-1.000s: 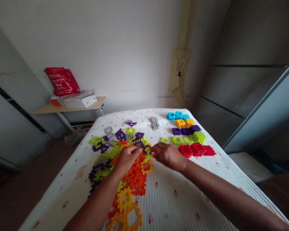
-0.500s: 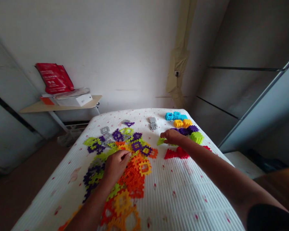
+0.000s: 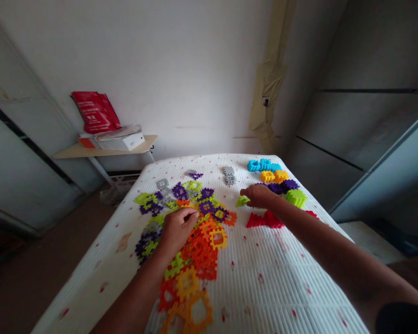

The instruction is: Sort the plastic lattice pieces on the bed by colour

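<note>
across a white ribbed cloth dotted with small red marks [image 3: 264, 297], a loose heap of notched plastic tiles in purple, lime green, grey, orange, red and yellow [image 3: 199, 248] spreads beneath and around the left hand [image 3: 178, 228]. its fingers are curled in, the thumb near the forefinger; whether it grips anything i cannot tell. the right hand [image 3: 262, 196] reaches over the cloth, fingers bent down at a lime-green notched plastic piece [image 3: 243, 201]; whether they pinch it is unclear. near that hand sit toothed plastic stacks: light blue [image 3: 264, 164], yellow [image 3: 281, 176], purple [image 3: 290, 186], lime green [image 3: 296, 198] and red [image 3: 257, 220], with grey notched tiles [image 3: 229, 174] farther left. on a pale wooden side table [image 3: 75, 151], a glossy red bag [image 3: 94, 112] carries white printed lettering, too blurred to read; a white box [image 3: 125, 142] below bears a small illegible mark.
</note>
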`<state>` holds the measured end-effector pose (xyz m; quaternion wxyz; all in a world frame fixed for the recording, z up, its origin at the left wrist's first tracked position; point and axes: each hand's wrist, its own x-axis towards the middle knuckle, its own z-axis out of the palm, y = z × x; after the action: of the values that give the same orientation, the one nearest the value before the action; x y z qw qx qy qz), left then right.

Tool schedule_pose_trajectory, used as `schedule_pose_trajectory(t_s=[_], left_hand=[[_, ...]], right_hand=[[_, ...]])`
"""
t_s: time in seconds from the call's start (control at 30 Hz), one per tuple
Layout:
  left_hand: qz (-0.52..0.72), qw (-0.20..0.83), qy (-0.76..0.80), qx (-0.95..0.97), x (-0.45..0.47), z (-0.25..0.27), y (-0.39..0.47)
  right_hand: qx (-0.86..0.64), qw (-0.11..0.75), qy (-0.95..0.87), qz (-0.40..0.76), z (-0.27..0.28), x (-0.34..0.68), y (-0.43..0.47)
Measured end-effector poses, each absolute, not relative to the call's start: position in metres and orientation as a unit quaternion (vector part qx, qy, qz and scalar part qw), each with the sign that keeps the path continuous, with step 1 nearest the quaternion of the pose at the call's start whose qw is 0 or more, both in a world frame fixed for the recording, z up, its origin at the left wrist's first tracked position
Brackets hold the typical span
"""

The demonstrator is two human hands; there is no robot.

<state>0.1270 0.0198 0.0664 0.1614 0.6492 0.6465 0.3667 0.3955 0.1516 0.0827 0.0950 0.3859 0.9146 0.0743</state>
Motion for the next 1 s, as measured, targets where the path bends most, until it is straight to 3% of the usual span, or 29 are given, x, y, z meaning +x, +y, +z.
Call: schedule_pose_trajectory(t_s=[0.23,0.73,1.0], left_hand=[[0.122,0.138,0.690,0.700,0.125,0.073,0.030],[0.099,0.134,0.700,0.694,0.127,0.071,0.038],[0.086,0.180,0.690,0.695,0.126,0.065,0.033]], right_hand=[[0.373,-0.020,0.926,0.053,0.096,0.393,0.112],[0.297,-0.055,0.953,-0.028,0.070,0.388,0.059],[0.299,-0.043,0.952,-0.051,0.065,0.382,0.055]])
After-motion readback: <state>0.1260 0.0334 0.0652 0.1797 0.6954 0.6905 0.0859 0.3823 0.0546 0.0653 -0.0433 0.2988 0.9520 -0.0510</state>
